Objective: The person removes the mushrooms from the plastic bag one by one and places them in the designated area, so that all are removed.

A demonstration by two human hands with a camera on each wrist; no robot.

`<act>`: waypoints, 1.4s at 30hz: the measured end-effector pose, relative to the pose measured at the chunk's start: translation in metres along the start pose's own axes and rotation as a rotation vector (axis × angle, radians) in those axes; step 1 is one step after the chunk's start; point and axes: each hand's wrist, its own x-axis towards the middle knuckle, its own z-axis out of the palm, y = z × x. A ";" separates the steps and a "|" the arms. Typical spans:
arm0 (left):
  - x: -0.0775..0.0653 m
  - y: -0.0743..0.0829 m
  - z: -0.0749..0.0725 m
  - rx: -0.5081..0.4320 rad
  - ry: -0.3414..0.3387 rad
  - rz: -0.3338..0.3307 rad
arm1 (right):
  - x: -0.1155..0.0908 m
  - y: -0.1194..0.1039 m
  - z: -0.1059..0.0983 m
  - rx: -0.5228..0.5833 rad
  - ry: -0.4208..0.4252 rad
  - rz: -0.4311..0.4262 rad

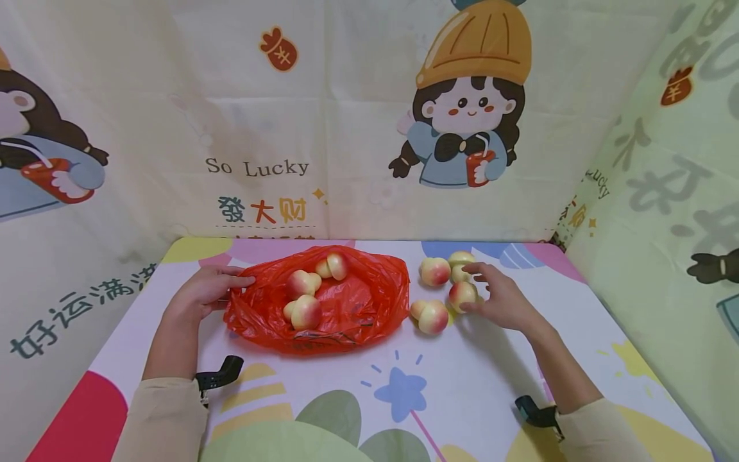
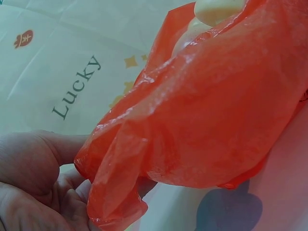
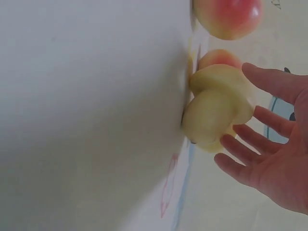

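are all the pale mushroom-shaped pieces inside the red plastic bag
No, four mushroom-shaped pieces lie outside, right of the bag.

Open red bag [image 1: 353, 307], apparently four mushrooms [image 1: 433, 317] beside

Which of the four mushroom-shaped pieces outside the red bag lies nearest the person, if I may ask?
The frontmost mushroom-shaped piece, just right of the red bag; the other three pieces lie farther back.
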 end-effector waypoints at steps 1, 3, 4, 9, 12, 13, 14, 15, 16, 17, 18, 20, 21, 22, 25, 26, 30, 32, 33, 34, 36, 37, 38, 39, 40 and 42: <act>0.000 0.000 0.000 0.000 0.000 0.001 | 0.000 -0.002 0.000 -0.008 0.004 -0.004; -0.001 0.000 0.000 -0.002 0.000 0.001 | 0.000 -0.006 -0.001 -0.017 0.016 -0.018; -0.001 0.000 0.000 -0.003 0.000 0.001 | 0.000 -0.008 0.000 -0.018 0.023 -0.029; -0.001 0.000 0.000 -0.007 0.002 0.000 | 0.000 -0.016 0.002 -0.017 0.053 -0.090; 0.000 0.000 0.000 0.001 0.003 -0.002 | 0.000 -0.020 0.003 -0.017 0.060 -0.092; -0.001 0.001 0.000 0.002 0.004 -0.005 | 0.001 -0.021 0.004 -0.017 0.061 -0.088; 0.000 0.000 0.000 0.004 0.002 -0.003 | 0.001 -0.023 0.005 -0.014 0.066 -0.088; 0.000 0.000 0.000 0.004 0.003 -0.004 | 0.002 -0.025 0.005 -0.013 0.067 -0.087; 0.000 0.000 0.000 0.005 0.003 -0.003 | 0.003 -0.028 0.006 -0.009 0.071 -0.081; 0.000 0.001 0.001 0.001 0.003 -0.005 | 0.004 -0.031 0.007 -0.003 0.071 -0.078; 0.000 0.001 0.001 -0.001 0.000 -0.002 | 0.005 -0.034 0.008 0.007 0.070 -0.071; 0.001 0.001 0.000 -0.005 -0.004 0.005 | 0.009 -0.041 0.010 0.025 0.066 -0.063; 0.001 0.001 0.000 -0.007 -0.003 0.004 | 0.010 -0.045 0.012 0.030 0.064 -0.059; 0.002 0.001 0.000 -0.009 -0.003 0.006 | 0.012 -0.049 0.014 0.039 0.063 -0.057; 0.002 0.000 0.000 -0.012 -0.003 0.003 | 0.017 -0.061 0.018 0.050 0.064 -0.086; 0.002 0.000 0.000 -0.012 -0.001 -0.001 | 0.018 -0.065 0.020 0.053 0.064 -0.099; 0.001 0.002 0.001 -0.008 0.003 -0.013 | 0.026 -0.083 0.026 0.081 0.043 -0.138; 0.000 0.003 0.001 -0.006 0.006 -0.016 | 0.032 -0.092 0.029 0.090 0.027 -0.149; 0.000 0.003 0.001 -0.005 0.006 -0.015 | 0.034 -0.097 0.031 0.091 0.023 -0.162; 0.000 0.003 0.001 -0.005 0.006 -0.014 | 0.037 -0.102 0.032 0.091 0.019 -0.171; -0.001 0.003 0.001 -0.006 0.005 -0.013 | 0.042 -0.110 0.036 0.087 0.008 -0.188; -0.001 0.003 0.001 -0.007 0.006 -0.013 | 0.045 -0.114 0.038 0.085 -0.002 -0.196; -0.001 0.003 0.001 -0.008 0.007 -0.013 | 0.048 -0.118 0.040 0.088 -0.014 -0.199; -0.001 0.003 0.001 -0.008 0.008 -0.016 | 0.050 -0.122 0.042 0.090 -0.030 -0.196; -0.002 0.003 0.001 -0.008 0.010 -0.017 | 0.053 -0.125 0.044 0.091 -0.048 -0.187; -0.002 0.003 0.002 -0.006 0.012 -0.020 | 0.057 -0.132 0.048 0.095 -0.084 -0.181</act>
